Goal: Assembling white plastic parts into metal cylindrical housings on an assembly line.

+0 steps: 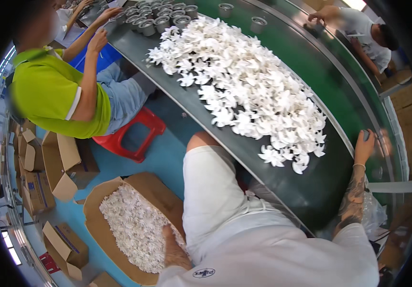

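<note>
Down at the left, my left hand (172,248) is at the near right side of an open cardboard box (92,210) on the floor. Small white pieces (129,225) fill this box. Its fingers are mostly hidden, so I cannot see whether they grip anything. My right hand (364,147) is over the green conveyor belt at the far right, fingers closed around a small dark grey piece (367,136). On the dark worktop (306,196) between my arms lies a big heap of white flower-shaped pieces with pointed petals (254,81).
A co-worker in a yellow-green shirt (62,95) sits on a red stool (134,134) at left. Grey cups (162,23) crowd the worktop's far end; another cup (258,24) stands on the green belt (311,57). Another person (366,36) works across it. Cardboard boxes (67,248) line the left floor.
</note>
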The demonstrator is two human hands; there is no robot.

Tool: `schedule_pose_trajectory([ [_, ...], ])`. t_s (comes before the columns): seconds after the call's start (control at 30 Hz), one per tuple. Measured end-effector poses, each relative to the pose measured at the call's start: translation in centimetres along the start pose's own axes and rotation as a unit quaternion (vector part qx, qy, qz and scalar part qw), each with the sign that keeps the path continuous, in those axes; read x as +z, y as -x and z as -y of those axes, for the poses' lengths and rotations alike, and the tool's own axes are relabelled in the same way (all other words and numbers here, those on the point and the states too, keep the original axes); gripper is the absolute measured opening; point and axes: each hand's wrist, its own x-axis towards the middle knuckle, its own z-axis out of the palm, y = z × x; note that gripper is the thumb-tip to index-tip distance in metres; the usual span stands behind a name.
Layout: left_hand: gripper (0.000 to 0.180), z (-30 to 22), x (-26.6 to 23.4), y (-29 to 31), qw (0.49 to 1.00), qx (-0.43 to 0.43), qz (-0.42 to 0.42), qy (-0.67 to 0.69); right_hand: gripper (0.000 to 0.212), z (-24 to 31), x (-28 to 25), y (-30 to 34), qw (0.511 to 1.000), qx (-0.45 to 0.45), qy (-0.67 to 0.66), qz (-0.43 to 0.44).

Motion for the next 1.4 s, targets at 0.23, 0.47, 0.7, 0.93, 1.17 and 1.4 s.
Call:
schedule_pose_trajectory([
  [0.23,0.047,0.1,6.6,-0.7,0.992,-0.078,-0.065,0.070,0.043,3.8,2.0,0.4,0.996,-0.024,0.066,0.047],
  [0.47,0.060,-3.0,3.1,3.5,0.991,-0.124,-0.032,-0.044,0.051,1.0,2.6,-0.2,0.996,0.055,0.023,0.062],
  [0.7,0.058,2.9,7.7,0.8,0.998,-0.030,-0.002,-0.046,0.043,0.3,4.2,-0.6,1.000,-0.016,-0.001,0.013],
  [0.93,0.055,4.4,10.4,-1.3,0.983,-0.017,-0.096,0.155,0.041,2.8,2.8,-0.1,0.999,-0.013,0.031,0.004],
  [1.17,0.052,2.6,8.7,-1.4,0.994,0.052,-0.090,0.045,0.045,3.9,2.9,0.1,0.999,-0.032,0.007,0.011],
  [1.4,0.052,2.4,6.0,2.8,0.995,-0.004,-0.095,0.035,0.042,3.7,2.8,0.5,0.999,-0.035,0.009,0.026],
])
